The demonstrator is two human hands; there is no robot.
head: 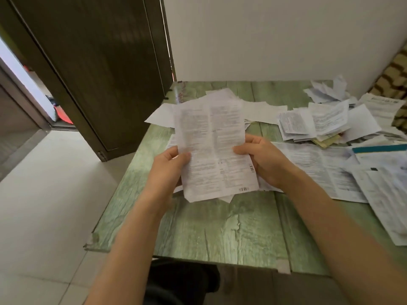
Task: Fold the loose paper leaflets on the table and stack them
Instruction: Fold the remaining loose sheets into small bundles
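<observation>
Both my hands hold one leaflet (214,148) above the table (220,227): left hand (169,170) pinches its left edge, right hand (264,159) its right edge.

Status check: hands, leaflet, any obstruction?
Both busy: left hand and right hand pinch the leaflet by its side edges. Unfolded, held above the table. Beneath it loose sheets, leaflet pile far right; nothing blocking.

On my feed the left hand (169,170) and the right hand (264,164) are bare, and so are the left forearm (136,227) and the right forearm (330,216), uncovered down to the frame's edge. Low in the middle I see dark, near-black clothing (182,282), too shadowed for me to tell which garment.
</observation>
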